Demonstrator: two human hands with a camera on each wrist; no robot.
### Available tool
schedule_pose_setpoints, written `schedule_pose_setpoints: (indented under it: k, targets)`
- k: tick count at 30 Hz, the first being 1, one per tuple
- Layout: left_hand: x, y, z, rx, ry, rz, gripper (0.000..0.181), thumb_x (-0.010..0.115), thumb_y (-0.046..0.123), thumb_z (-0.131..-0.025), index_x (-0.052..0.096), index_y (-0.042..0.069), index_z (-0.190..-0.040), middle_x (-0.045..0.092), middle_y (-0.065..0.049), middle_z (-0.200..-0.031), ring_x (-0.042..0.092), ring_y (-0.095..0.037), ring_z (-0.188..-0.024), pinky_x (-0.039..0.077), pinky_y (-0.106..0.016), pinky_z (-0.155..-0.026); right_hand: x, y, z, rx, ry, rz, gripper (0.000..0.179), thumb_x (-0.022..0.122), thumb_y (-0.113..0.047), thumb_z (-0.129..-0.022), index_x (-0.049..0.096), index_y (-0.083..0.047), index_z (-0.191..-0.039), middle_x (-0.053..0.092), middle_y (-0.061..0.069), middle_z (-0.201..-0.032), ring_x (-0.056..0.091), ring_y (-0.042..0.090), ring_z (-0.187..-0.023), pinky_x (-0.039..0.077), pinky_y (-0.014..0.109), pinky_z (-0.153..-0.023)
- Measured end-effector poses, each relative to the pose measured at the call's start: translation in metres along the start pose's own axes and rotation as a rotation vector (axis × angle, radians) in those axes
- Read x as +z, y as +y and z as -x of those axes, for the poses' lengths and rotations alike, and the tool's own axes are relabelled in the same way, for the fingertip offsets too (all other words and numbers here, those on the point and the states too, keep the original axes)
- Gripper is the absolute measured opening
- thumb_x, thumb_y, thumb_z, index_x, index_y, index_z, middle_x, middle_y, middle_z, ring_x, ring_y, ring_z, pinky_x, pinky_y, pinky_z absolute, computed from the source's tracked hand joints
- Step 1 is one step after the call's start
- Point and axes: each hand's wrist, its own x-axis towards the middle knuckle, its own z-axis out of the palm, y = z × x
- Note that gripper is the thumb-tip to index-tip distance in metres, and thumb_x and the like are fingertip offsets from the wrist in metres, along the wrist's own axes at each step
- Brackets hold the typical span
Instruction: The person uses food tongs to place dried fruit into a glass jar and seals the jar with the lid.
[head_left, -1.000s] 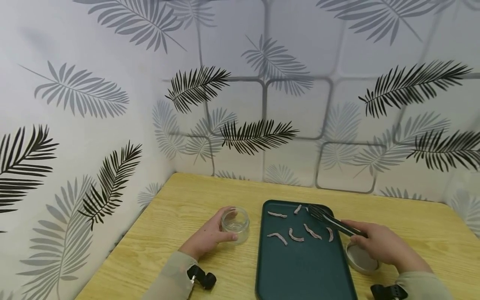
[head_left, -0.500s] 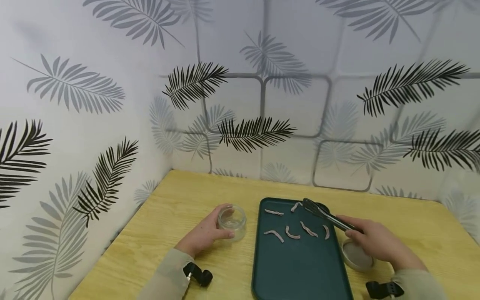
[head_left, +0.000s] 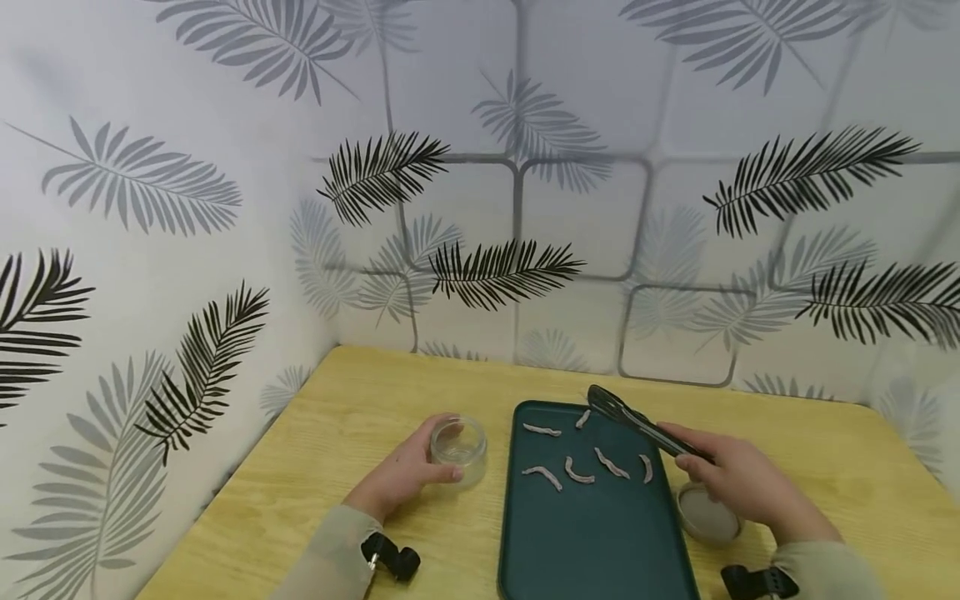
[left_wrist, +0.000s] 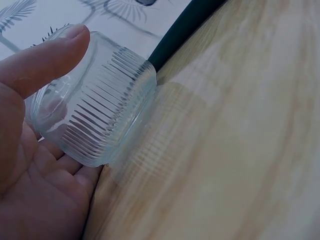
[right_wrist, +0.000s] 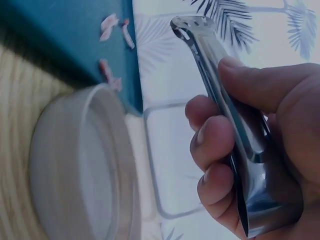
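My left hand holds a small clear glass jar on the table, left of the tray, with the thumb on one side and fingers on the other. Ribbed glass walls show on the jar in the left wrist view. Metal tongs are gripped in my right hand, their arms close together. The tong tips hover over the tray's far edge; whether they pinch anything cannot be told. Several pale, thin, meat-like strips lie spread on the dark green tray.
A round shallow lid or dish sits beside the tray's right edge, below my right hand. Everything stands on a yellow wood-grain table. Leaf-patterned walls rise behind and to the left.
The tongs have risen and moved slightly left toward the tray's far edge, away from the strips. My left hand stays on the jar. The whole view has drifted a little.
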Motion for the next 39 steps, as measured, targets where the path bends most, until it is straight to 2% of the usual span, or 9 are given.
schedule_pose_setpoints:
  k: [7,10,13,15,17,20,27,34,39]
  targets:
    - [0.0,-0.001,0.003,-0.007,-0.002,0.011,0.083,0.082,0.028,-0.087,0.034,0.021,-0.155,0.043,-0.007,-0.156,0.039,-0.029,-0.141,0.026,-0.052,-0.112,0.004,-0.015,0.002,-0.053,-0.009,-0.002,0.052,0.058,-0.031,-0.104,0.044,-0.028,-0.155,0.059,0.006,-0.081,0.051,0.019,-0.055,0.044,0.036,-0.059]
    - [0.002,0.0,0.001,0.008,-0.007,0.02,0.082,0.082,0.028,-0.088,0.035,0.021,-0.155,0.042,-0.007,-0.156,0.038,-0.029,-0.141,0.027,-0.052,-0.112,0.002,-0.021,0.002,-0.094,0.012,0.036,0.053,0.059,-0.034,-0.103,0.046,-0.028,-0.154,0.068,0.007,-0.103,0.055,0.015,-0.063,0.044,0.035,-0.063]
    - [0.003,0.0,-0.001,0.013,-0.006,0.023,0.082,0.082,0.026,-0.088,0.035,0.02,-0.155,0.042,-0.008,-0.156,0.038,-0.03,-0.141,0.026,-0.052,-0.113,0.005,-0.031,0.003,-0.145,0.017,0.092,0.054,0.058,-0.04,-0.103,0.046,-0.028,-0.154,0.069,0.0,-0.109,0.055,0.009,-0.068,0.042,0.034,-0.065]
    - [0.003,-0.001,-0.001,0.011,-0.004,0.02,0.081,0.082,0.025,-0.088,0.035,0.02,-0.154,0.043,-0.008,-0.156,0.038,-0.029,-0.141,0.026,-0.052,-0.113,0.009,-0.039,0.002,-0.167,0.014,0.118,0.054,0.057,-0.044,-0.102,0.047,-0.03,-0.153,0.069,-0.004,-0.092,0.049,0.006,-0.063,0.041,0.033,-0.063]
    - [0.003,-0.001,-0.001,0.006,-0.001,0.02,0.081,0.081,0.024,-0.088,0.035,0.02,-0.154,0.042,-0.008,-0.156,0.037,-0.029,-0.142,0.025,-0.052,-0.113,0.014,-0.047,0.001,-0.172,0.012,0.128,0.054,0.057,-0.045,-0.102,0.046,-0.032,-0.153,0.056,-0.009,-0.07,0.041,0.007,-0.053,0.04,0.031,-0.059]
    - [0.003,0.0,-0.001,0.009,-0.001,0.022,0.081,0.081,0.024,-0.089,0.034,0.02,-0.155,0.042,-0.008,-0.156,0.036,-0.03,-0.143,0.024,-0.053,-0.114,0.023,-0.057,0.0,-0.183,0.027,0.139,0.052,0.059,-0.043,-0.102,0.047,-0.036,-0.152,0.047,-0.01,-0.062,0.033,0.007,-0.049,0.039,0.03,-0.056]
    - [0.005,0.001,0.002,0.024,-0.009,0.015,0.081,0.08,0.021,-0.09,0.033,0.017,-0.156,0.042,-0.011,-0.156,0.038,-0.032,-0.141,0.026,-0.052,-0.112,0.038,-0.074,0.0,-0.246,0.015,0.137,0.052,0.058,-0.041,-0.102,0.046,-0.037,-0.152,0.041,-0.011,-0.056,0.03,0.005,-0.045,0.039,0.028,-0.053]
    - [0.006,0.001,0.002,0.034,-0.007,0.033,0.081,0.08,0.018,-0.09,0.033,0.017,-0.156,0.04,-0.013,-0.156,0.039,-0.032,-0.14,0.028,-0.05,-0.112,0.042,-0.096,-0.006,-0.302,-0.009,0.128,0.052,0.061,-0.031,-0.102,0.047,-0.035,-0.152,0.058,-0.017,-0.074,0.035,0.005,-0.049,0.035,0.027,-0.049]
    - [0.004,0.0,0.003,0.04,0.001,0.028,0.081,0.081,0.019,-0.088,0.034,0.016,-0.155,0.042,-0.012,-0.155,0.041,-0.033,-0.138,0.029,-0.05,-0.111,0.053,-0.108,-0.013,-0.34,0.029,0.156,0.053,0.064,-0.029,-0.1,0.049,-0.036,-0.15,0.054,-0.016,-0.066,0.035,0.004,-0.048,0.033,0.026,-0.048]
